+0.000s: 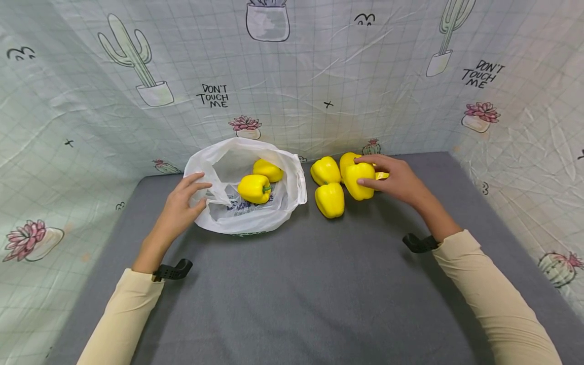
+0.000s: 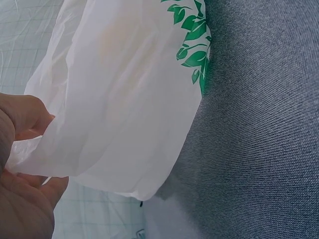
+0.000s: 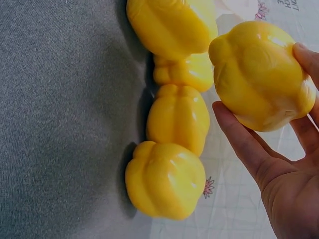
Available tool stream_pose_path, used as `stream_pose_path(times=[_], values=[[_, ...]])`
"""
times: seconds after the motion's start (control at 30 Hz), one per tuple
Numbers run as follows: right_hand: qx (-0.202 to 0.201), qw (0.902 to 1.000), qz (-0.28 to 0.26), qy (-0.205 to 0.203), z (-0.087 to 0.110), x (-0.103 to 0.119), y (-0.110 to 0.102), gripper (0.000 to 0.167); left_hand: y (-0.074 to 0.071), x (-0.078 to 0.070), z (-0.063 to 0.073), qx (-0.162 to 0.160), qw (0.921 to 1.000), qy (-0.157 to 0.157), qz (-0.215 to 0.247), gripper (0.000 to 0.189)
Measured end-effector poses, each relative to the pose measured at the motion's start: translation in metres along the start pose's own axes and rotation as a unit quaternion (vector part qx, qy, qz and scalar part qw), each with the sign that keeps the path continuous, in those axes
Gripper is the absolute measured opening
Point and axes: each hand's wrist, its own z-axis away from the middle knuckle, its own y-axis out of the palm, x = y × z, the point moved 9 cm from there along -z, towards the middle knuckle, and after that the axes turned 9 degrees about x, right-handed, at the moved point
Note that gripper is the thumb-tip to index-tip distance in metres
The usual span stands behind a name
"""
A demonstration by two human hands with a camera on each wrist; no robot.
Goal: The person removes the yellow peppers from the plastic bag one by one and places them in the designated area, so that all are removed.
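Observation:
My right hand point(image 1: 393, 178) grips a yellow bell pepper point(image 1: 359, 182) between thumb and fingers. In the right wrist view that pepper point(image 3: 261, 74) is held up off the grey surface, beside several other yellow bell peppers point(image 3: 164, 179). On the left, a white plastic bag point(image 1: 246, 225) lies with its mouth wide, and two yellow peppers point(image 1: 252, 189) are inside. My left hand point(image 1: 181, 203) holds the bag's left rim. The left wrist view has the bag's edge between thumb and fingers, with green leaf print on the bag point(image 2: 194, 55).
More yellow peppers point(image 1: 325, 171) sit close together right of the bag, one partly behind the held pepper. The grey cloth-covered table point(image 1: 292, 294) reaches back to a patterned curtain point(image 1: 292, 76), which also hangs at both sides.

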Motion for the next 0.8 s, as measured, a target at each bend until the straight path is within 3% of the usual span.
stream_pose_path(times=[0.8], values=[[0.024, 0.9994, 0.005, 0.023, 0.005, -0.012, 0.005, 0.052, 0.000, -0.001, 0.001, 0.002, 1.0000, 0.004, 0.000, 0.035]])
